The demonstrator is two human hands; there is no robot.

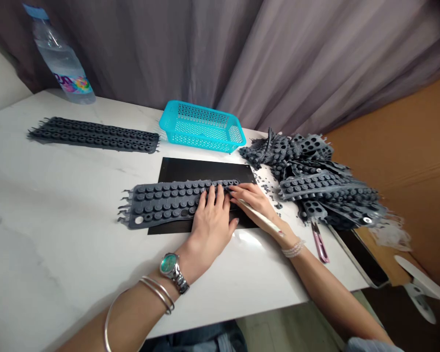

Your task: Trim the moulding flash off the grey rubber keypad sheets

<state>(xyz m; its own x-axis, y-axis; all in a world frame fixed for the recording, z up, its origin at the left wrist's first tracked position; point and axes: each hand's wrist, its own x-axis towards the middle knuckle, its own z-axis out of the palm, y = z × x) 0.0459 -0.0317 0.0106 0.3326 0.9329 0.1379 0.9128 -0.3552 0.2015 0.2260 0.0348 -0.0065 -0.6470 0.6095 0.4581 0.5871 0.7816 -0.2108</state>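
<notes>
White marble surface [51, 234] against a grey curtain [315, 58]. One heap of tangled, punched grey rubber strips [315, 178] at right, loose crumbs scattered beside it. One turquoise perforated plastic basket [201, 126] at far edge, only its mesh floor showing inside. One clear plastic water bottle [60, 61] far left. Two further studded grey rubber strips: one lies flat, far left [93, 135]; one [168, 203] sits on a flat black sheet [205, 171], overhanging its left edge. Left hand [210, 227] spread, pressing that strip. Right hand [251, 203] at the strip's right end, pinching a slim cream stick [260, 216]. One pair of pink-handled snips [320, 242] lies near the right wrist.
</notes>
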